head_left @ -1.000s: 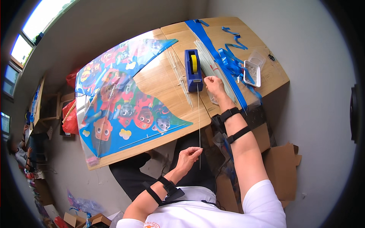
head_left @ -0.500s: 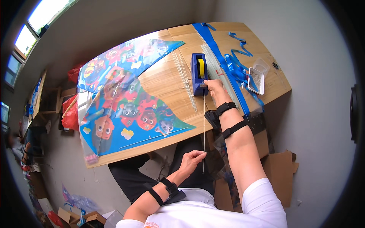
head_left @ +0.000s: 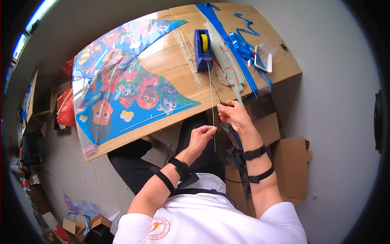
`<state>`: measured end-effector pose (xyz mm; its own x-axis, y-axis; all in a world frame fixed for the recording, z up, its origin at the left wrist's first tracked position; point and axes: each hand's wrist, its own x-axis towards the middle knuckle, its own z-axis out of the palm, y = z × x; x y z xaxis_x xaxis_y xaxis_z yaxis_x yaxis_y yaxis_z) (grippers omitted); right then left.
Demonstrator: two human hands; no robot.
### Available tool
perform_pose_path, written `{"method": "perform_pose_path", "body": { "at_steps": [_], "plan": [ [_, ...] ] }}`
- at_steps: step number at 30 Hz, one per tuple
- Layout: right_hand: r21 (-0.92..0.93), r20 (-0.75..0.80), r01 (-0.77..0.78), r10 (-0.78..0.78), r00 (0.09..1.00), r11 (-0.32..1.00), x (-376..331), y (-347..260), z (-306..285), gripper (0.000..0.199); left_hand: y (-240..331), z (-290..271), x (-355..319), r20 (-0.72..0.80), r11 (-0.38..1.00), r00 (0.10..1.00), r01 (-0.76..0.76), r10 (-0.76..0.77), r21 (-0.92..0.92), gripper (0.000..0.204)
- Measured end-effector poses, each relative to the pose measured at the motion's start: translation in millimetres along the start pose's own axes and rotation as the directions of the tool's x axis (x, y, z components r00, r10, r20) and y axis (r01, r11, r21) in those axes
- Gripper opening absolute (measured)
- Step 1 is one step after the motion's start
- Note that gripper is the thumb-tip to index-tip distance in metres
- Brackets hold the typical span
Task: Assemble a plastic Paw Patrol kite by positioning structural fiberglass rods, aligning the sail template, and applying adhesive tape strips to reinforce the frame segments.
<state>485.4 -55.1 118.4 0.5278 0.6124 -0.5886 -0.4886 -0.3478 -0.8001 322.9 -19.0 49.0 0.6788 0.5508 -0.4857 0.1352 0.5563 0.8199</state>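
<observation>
My left hand (head_left: 202,137) is closed in a pinch on a thin pale rod (head_left: 213,107). The rod runs up over the table edge toward the front of a blue tape dispenser (head_left: 198,60), which holds a yellow-cored roll. Close by on the right, my right hand (head_left: 235,116) is also closed, thumb against fingers, at the near end of a slender dark strip or stick; its kind cannot be made out. Left of the dispenser lie several thin pale rods (head_left: 187,59). A bundle of clear rods (head_left: 227,59) with red ties lies to its right.
Printed cartoon kite sheets (head_left: 134,97) cover the table's left side. Blue ribbon (head_left: 243,46) and a white tray (head_left: 264,59) of small parts lie at the right. Cardboard boxes (head_left: 290,162) stand on the floor beside me; red bags (head_left: 66,107) are at the left.
My right hand has left the tape dispenser and come back toward me, near the left hand. The left hand still pinches the rod. The whole view has shifted, with the table higher in it.
</observation>
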Motion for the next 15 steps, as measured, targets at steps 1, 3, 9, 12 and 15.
{"method": "perform_pose_path", "body": {
  "at_steps": [1, 3, 9, 12, 15],
  "plan": [
    [0.013, -0.023, 0.027, -0.027, 0.999, 1.000, -29.7, 14.6, 1.2, 0.052, -0.1, -2.0, 0.4, -0.001, 0.999, 1.000, -0.030, 0.030, -0.017, 0.019],
    [0.008, 0.007, 0.013, -0.013, 1.000, 1.000, -77.7, 44.2, -11.5, 0.047, 2.4, -1.0, 2.5, 0.008, 0.999, 1.000, -0.029, 0.030, -0.031, 0.020],
    [0.080, -0.057, -0.007, 0.012, 0.998, 0.997, -152.9, 94.2, -26.7, 0.035, 5.2, 12.1, 0.4, -0.017, 1.000, 1.000, -0.002, 0.002, 0.004, 0.019],
    [0.077, -0.051, -0.050, 0.054, 0.997, 0.996, -153.5, 103.5, -23.9, 0.035, -0.7, 13.1, 2.4, -0.023, 1.000, 1.000, -0.021, 0.021, 0.006, 0.020],
    [0.063, -0.038, -0.067, 0.070, 0.997, 0.996, -147.3, 112.5, -23.9, 0.031, -4.0, 12.0, 5.1, -0.020, 0.999, 1.000, -0.003, 0.002, -0.034, 0.019]
  ]
}}
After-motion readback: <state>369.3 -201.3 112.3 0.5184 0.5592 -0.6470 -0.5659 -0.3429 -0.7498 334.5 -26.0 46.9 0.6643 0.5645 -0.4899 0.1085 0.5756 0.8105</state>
